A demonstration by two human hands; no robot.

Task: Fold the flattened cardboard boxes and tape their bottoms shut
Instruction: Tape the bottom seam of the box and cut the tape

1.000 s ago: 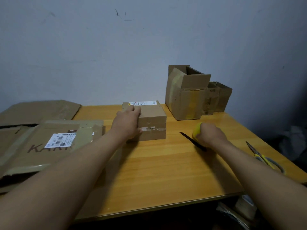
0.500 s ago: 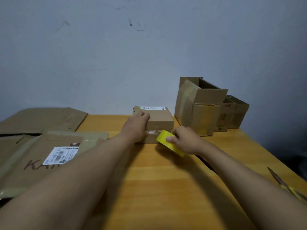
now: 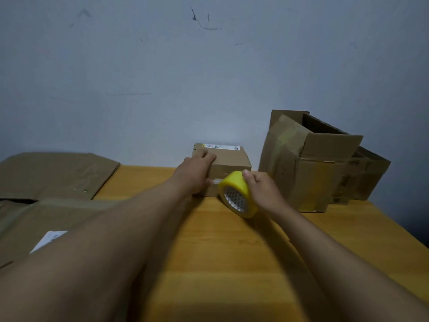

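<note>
A small closed brown cardboard box (image 3: pixel 228 162) sits at the far edge of the orange wooden surface (image 3: pixel 220 263), against the wall. The left hand (image 3: pixel 195 173) rests on its near left corner, fingers curved over the top edge. The right hand (image 3: pixel 263 188) grips a yellow roll of tape (image 3: pixel 238 194), seemingly touching the box front. Flattened cardboard sheets (image 3: pixel 53 175) lie left; two open taped boxes (image 3: pixel 311 163) stand right.
</note>
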